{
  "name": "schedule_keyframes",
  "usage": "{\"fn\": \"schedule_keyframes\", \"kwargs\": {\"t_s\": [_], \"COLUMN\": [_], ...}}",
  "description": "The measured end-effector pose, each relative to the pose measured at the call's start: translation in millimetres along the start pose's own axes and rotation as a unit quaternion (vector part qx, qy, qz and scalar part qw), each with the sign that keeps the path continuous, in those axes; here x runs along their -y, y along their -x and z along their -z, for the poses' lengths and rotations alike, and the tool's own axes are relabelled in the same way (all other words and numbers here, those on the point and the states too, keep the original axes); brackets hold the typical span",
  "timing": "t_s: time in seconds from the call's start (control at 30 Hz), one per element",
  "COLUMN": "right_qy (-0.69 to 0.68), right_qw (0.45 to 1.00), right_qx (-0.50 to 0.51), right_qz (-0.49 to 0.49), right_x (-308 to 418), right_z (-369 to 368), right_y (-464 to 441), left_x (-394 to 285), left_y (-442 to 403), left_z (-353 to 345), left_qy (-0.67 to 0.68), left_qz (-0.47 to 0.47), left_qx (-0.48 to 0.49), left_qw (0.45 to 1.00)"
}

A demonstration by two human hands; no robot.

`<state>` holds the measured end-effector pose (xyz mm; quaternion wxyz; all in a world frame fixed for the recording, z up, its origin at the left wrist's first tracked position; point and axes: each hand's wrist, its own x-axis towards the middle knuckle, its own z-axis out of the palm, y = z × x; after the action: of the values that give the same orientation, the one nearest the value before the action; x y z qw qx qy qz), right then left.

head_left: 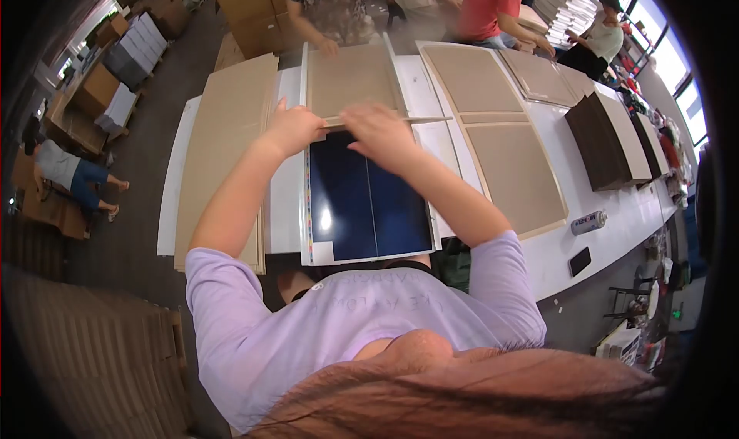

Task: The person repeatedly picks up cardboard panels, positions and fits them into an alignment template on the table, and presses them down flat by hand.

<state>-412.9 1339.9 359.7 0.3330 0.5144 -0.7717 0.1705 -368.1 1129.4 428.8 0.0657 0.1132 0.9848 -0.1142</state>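
One glossy dark blue sheet [369, 200] lies on the white table [286, 208], just in front of the person's body in a light purple shirt [385, 308]. It has a thin line along its length and a small colour strip on its left edge. Right after its far part come the two hands, at a thin edge of brown board [419, 120] which goes across. The left hand [294, 130] is at the left end of this edge, its fingers bent and close together, the thumb upward; I cannot tell if they grip it. The right hand [379, 137] is above the middle of the edge and is blurred, so I cannot tell how narrow its fingers are, or if they hold something.

On the left side is a pile of long brown boards [223, 146]. On the right side, a dark phone [580, 262] and a can [589, 223] are near the table's edge, and farther are brown panels [512, 170] and a dark stack [608, 143].

Beyond the hands lies a flat brown panel [356, 77] with pale borders. A co-worker's hand [329, 48] is at its far end. Farther, a person in red [486, 12] and tall cartons [250, 12] are visible.
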Motion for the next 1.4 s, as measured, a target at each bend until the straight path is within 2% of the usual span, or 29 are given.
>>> {"fn": "schedule_keyframes", "kwargs": {"t_s": [0.1, 0.2, 0.3, 0.4, 0.43, 0.47, 0.5, 0.53, 0.57, 0.6, 0.63, 0.67, 0.73, 0.83, 0.9, 1.0, 1.03, 1.07, 1.13, 1.17, 1.2, 1.23, 1.33, 1.4], "right_qy": [-0.036, -0.073, -0.048, -0.046, -0.051, -0.055, -0.057, -0.061, -0.065, -0.067, -0.073, -0.078, -0.080, -0.058, -0.033, -0.029, -0.067, -0.163, -0.373, -0.521, -0.638, -0.664, -0.731, -0.704], "right_qw": [0.964, 0.951, 0.984, 0.989, 0.987, 0.985, 0.984, 0.983, 0.981, 0.980, 0.978, 0.976, 0.975, 0.978, 0.982, 0.984, 0.986, 0.983, 0.899, 0.771, 0.597, 0.390, 0.289, 0.254], "right_qx": [0.254, 0.294, 0.166, 0.137, 0.145, 0.150, 0.153, 0.160, 0.168, 0.176, 0.182, 0.188, 0.194, 0.187, 0.174, 0.129, 0.090, 0.045, 0.108, 0.104, 0.090, 0.061, -0.070, -0.048], "right_qz": [-0.067, -0.071, -0.039, -0.043, -0.051, -0.059, -0.069, -0.068, -0.067, -0.065, -0.067, -0.071, -0.075, -0.075, -0.070, -0.123, -0.120, -0.077, -0.203, -0.353, -0.479, -0.635, -0.614, -0.662], "right_x": [32.9, 43.2, 55.6, 71.9, 77.6, 82.7, 86.7, 90.6, 94.3, 97.1, 99.6, 102.4, 108.8, 112.3, 114.1, 118.0, 122.1, 123.7, 153.0, 166.4, 177.7, 175.3, 170.9, 167.3], "right_z": [-16.1, -16.3, -21.9, -34.6, -38.3, -42.5, -45.8, -47.3, -47.7, -48.5, -49.9, -51.7, -55.1, -62.9, -72.4, -56.1, -55.9, -56.8, -54.0, -76.6, -98.6, -86.4, -109.4, -122.3], "right_y": [-1.3, 35.0, 85.7, 115.9, 123.9, 129.5, 133.1, 136.4, 140.0, 143.3, 146.9, 151.2, 158.4, 175.2, 189.0, 208.6, 226.7, 240.8, 256.2, 264.1, 265.5, 230.9, 204.1, 212.1], "left_x": [-8.1, -15.0, -14.3, -12.0, -16.0, -20.0, -24.3, -45.7, -76.6, -102.5, -125.7, -132.2, -134.1, -130.0, -126.6, -118.6, -115.7, -113.9, -114.9, -115.9, -117.1, -118.4, -119.7, -118.6], "left_y": [23.0, 59.8, 87.5, 135.1, 151.7, 167.3, 179.1, 174.1, 174.6, 167.5, 156.3, 143.2, 132.8, 130.8, 131.2, 130.4, 130.1, 129.1, 127.3, 126.8, 125.6, 125.5, 123.9, 122.3], "left_z": [-41.0, -78.9, -125.1, -147.3, -159.2, -181.0, -210.2, -275.6, -251.7, -264.3, -246.8, -260.1, -251.6, -270.1, -286.6, -291.0, -293.4, -295.9, -295.7, -290.3, -286.4, -285.4, -289.9, -288.9], "left_qy": [-0.022, -0.049, -0.087, 0.005, 0.231, 0.441, 0.627, 0.776, 0.876, 0.932, 0.946, 0.941, 0.929, 0.914, 0.911, 0.902, 0.900, 0.899, 0.892, 0.889, 0.885, 0.880, 0.873, 0.869], "left_qz": [-0.037, -0.046, 0.001, 0.175, 0.210, 0.235, 0.248, 0.237, 0.196, 0.138, 0.164, 0.211, 0.239, 0.329, 0.350, 0.380, 0.381, 0.382, 0.391, 0.396, 0.400, 0.409, 0.420, 0.423], "left_qx": [-0.027, -0.039, -0.009, -0.038, -0.050, -0.063, -0.077, -0.191, -0.117, -0.113, -0.154, -0.192, -0.223, -0.185, -0.163, -0.145, -0.138, -0.131, -0.127, -0.127, -0.129, -0.125, -0.139, -0.141], "left_qw": [0.999, 0.997, 0.996, 0.984, 0.949, 0.864, 0.734, 0.552, 0.425, 0.316, 0.232, 0.185, 0.174, 0.149, 0.146, 0.149, 0.159, 0.170, 0.187, 0.193, 0.198, 0.208, 0.204, 0.215]}}
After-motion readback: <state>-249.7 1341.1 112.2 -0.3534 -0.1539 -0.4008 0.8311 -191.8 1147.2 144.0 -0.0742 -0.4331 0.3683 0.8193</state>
